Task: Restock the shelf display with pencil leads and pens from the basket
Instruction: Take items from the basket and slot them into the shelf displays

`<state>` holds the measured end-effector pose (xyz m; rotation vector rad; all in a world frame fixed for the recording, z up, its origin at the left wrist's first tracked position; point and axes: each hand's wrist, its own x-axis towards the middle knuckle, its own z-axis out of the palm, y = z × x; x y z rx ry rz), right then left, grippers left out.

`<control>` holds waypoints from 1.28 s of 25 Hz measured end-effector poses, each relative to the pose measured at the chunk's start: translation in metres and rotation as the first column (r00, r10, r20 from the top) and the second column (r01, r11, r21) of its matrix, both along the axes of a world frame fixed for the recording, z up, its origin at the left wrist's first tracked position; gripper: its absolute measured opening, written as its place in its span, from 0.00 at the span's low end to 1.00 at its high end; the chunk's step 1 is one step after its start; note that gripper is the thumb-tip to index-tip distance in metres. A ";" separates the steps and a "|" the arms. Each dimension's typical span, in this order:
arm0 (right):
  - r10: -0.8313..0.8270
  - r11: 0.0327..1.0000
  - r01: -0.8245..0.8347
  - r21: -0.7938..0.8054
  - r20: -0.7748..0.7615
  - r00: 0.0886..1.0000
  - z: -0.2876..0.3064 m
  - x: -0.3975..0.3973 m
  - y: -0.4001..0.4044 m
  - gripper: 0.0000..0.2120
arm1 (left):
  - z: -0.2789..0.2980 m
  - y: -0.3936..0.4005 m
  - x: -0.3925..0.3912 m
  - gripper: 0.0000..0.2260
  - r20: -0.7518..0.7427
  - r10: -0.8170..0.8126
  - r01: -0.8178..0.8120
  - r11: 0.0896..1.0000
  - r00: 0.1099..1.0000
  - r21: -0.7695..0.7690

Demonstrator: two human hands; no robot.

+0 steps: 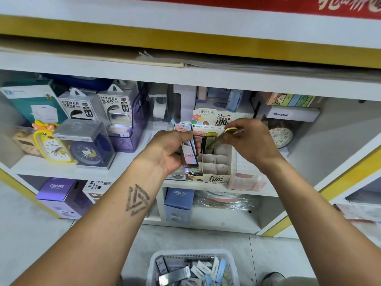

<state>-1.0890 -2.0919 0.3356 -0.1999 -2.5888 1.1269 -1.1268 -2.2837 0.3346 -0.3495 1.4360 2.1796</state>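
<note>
A white cardboard display box [214, 162] with divided slots stands on the middle shelf, marked 0.7 HB 100. My left hand [171, 149] grips a bundle of pencil lead cases [188, 149] just left of the box. My right hand [250, 139] pinches a yellow-capped lead case [220, 138], tilted, its lower end in a back slot beside other yellow and pink cases. On the floor below sits a white basket [231, 259] with several more lead cases.
Power bank packs [115, 108], a purple box and two clocks [51, 145] fill the shelf to the left. A round clock [281, 137] and a white box stand to the right. Purple and blue cartons [179, 203] sit on the lower shelf.
</note>
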 end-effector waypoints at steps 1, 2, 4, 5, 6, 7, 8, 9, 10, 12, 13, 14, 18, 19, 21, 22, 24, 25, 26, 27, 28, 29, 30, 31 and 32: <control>0.016 1.000 -0.016 0.000 -0.007 1.000 -0.001 -0.001 -0.001 0.03 | 0.000 0.000 0.000 0.03 0.002 0.000 0.000 1.000 1.000 -0.002; 0.027 0.999 -0.026 0.018 -0.021 0.999 -0.003 -0.002 -0.002 0.05 | -0.001 -0.001 0.000 0.02 0.004 0.002 -0.002 1.000 1.000 -0.005; 0.050 0.992 -0.042 0.121 -0.065 0.997 -0.007 -0.002 -0.004 0.06 | -0.001 -0.002 0.000 0.02 0.007 0.002 -0.002 1.000 1.000 -0.010; 0.064 0.982 -0.047 0.181 -0.088 0.994 -0.009 -0.002 -0.006 0.05 | -0.001 -0.003 0.001 0.02 0.008 -0.001 0.001 1.000 1.000 -0.011; 0.073 0.973 -0.049 0.224 -0.101 0.992 -0.011 -0.001 -0.009 0.06 | -0.001 -0.003 0.001 0.02 0.009 -0.006 0.006 1.000 1.000 -0.012; 0.075 0.970 -0.050 0.239 -0.098 0.992 -0.014 -0.001 -0.011 0.08 | -0.001 -0.003 0.002 0.01 0.011 -0.011 0.011 1.000 1.000 -0.012; 0.073 0.970 -0.050 0.239 -0.086 0.994 -0.015 -0.001 -0.013 0.09 | -0.001 -0.003 0.003 0.01 0.014 -0.016 0.016 1.000 1.000 -0.010; 0.072 0.970 -0.052 0.239 -0.077 0.994 -0.017 -0.002 -0.014 0.10 | -0.002 -0.003 0.003 0.01 0.017 -0.021 0.021 1.000 1.000 -0.009; 0.075 0.968 -0.056 0.245 -0.068 0.995 -0.018 -0.004 -0.016 0.09 | -0.003 -0.003 0.003 0.01 0.021 -0.027 0.027 1.000 0.999 -0.010; 0.082 0.965 -0.064 0.255 -0.061 0.995 -0.019 -0.004 -0.018 0.08 | -0.004 -0.002 0.003 0.01 0.022 -0.040 0.040 0.999 0.999 -0.016; 0.077 0.960 -0.055 0.275 -0.070 0.995 -0.018 -0.004 -0.019 0.09 | -0.005 -0.001 0.003 0.01 0.020 -0.046 0.046 0.999 0.999 -0.016; 0.061 0.950 -0.033 0.311 -0.082 0.995 -0.018 -0.004 -0.019 0.11 | -0.006 -0.001 0.003 0.01 0.019 -0.050 0.050 0.999 0.999 -0.015; 0.052 0.997 -0.050 0.059 -0.033 0.998 -0.006 -0.002 -0.028 0.09 | -0.005 0.001 0.004 0.01 0.005 -0.055 0.055 0.998 0.998 -0.026; 0.130 0.978 -0.119 -0.171 0.054 0.990 -0.003 -0.001 -0.031 0.09 | -0.004 0.001 0.005 0.01 -0.003 -0.050 0.050 0.998 0.999 -0.032; 0.318 0.875 -0.221 -0.431 0.167 0.933 0.001 0.003 -0.034 0.21 | -0.002 0.002 0.008 0.04 -0.009 -0.055 0.054 0.998 0.998 -0.022; 0.386 0.846 -0.265 -0.463 0.190 0.903 0.000 0.005 -0.036 0.29 | 0.000 0.002 0.009 0.08 -0.004 -0.074 0.074 0.997 0.997 -0.004; 0.450 0.820 -0.321 -0.475 0.185 0.874 -0.004 0.007 -0.039 0.38 | 0.002 0.002 0.011 0.13 0.003 -0.117 0.117 0.993 0.993 0.008; 0.444 0.818 -0.319 -0.478 0.172 0.879 -0.005 0.006 -0.040 0.39 | 0.003 0.002 0.012 0.14 0.004 -0.134 0.134 0.991 0.991 -0.002; 0.425 0.819 -0.302 -0.488 0.163 0.890 -0.005 0.005 -0.040 0.39 | 0.003 0.002 0.012 0.14 0.005 -0.145 0.145 0.989 0.989 -0.015; 0.401 0.818 -0.274 -0.505 0.161 0.902 -0.004 0.003 -0.040 0.38 | 0.004 0.002 0.012 0.13 0.006 -0.151 0.152 0.988 0.988 -0.024; 0.371 0.816 -0.235 -0.528 0.167 0.914 -0.003 0.002 -0.039 0.37 | 0.004 0.001 0.011 0.13 0.006 -0.149 0.149 0.988 0.989 -0.032; 0.334 0.815 -0.192 -0.547 0.172 0.927 -0.003 0.002 -0.038 0.35 | 0.004 0.001 0.010 0.12 0.003 -0.140 0.140 0.989 0.990 -0.036; 0.289 0.821 -0.154 -0.550 0.166 0.943 -0.002 0.001 -0.037 0.32 | 0.004 0.000 0.009 0.10 -0.007 -0.130 0.130 0.991 0.991 -0.037; 0.236 0.827 -0.120 -0.549 0.147 0.961 -0.002 0.001 -0.036 0.30 | 0.004 -0.001 0.008 0.09 -0.017 -0.118 0.117 0.992 0.993 -0.039; 0.176 0.827 -0.086 -0.556 0.111 0.978 -0.001 -0.001 -0.034 0.26 | 0.004 -0.003 0.007 0.08 -0.021 -0.100 0.099 0.994 0.995 -0.043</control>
